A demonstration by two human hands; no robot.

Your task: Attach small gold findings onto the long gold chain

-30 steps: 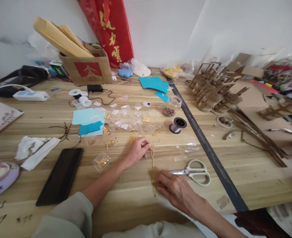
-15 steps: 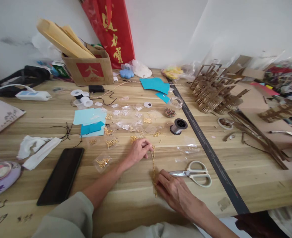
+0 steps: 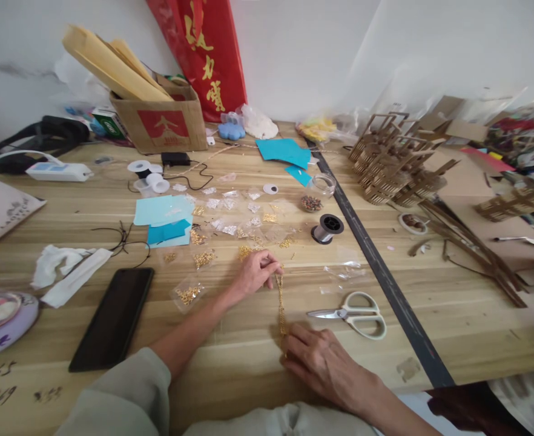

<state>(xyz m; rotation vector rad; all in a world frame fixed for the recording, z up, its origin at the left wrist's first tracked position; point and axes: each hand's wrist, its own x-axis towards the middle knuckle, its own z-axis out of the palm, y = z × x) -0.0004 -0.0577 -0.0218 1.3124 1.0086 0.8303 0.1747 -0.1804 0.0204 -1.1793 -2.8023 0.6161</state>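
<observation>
Fingers, left hand [image 3: 253, 274]: pinched on far end of slender gold-coloured metal chain [image 3: 281, 306] | right hand [image 3: 324, 363]: curled at near end, grip hidden, I cannot tell | chain: on pale wooden counter [image 3: 230, 378] between hands, placed so, I judge, to stay straight

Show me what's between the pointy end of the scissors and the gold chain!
Just bare wooden table between the tip of the scissors and the gold chain, in the head view. The right hand is just below that gap.
</observation>
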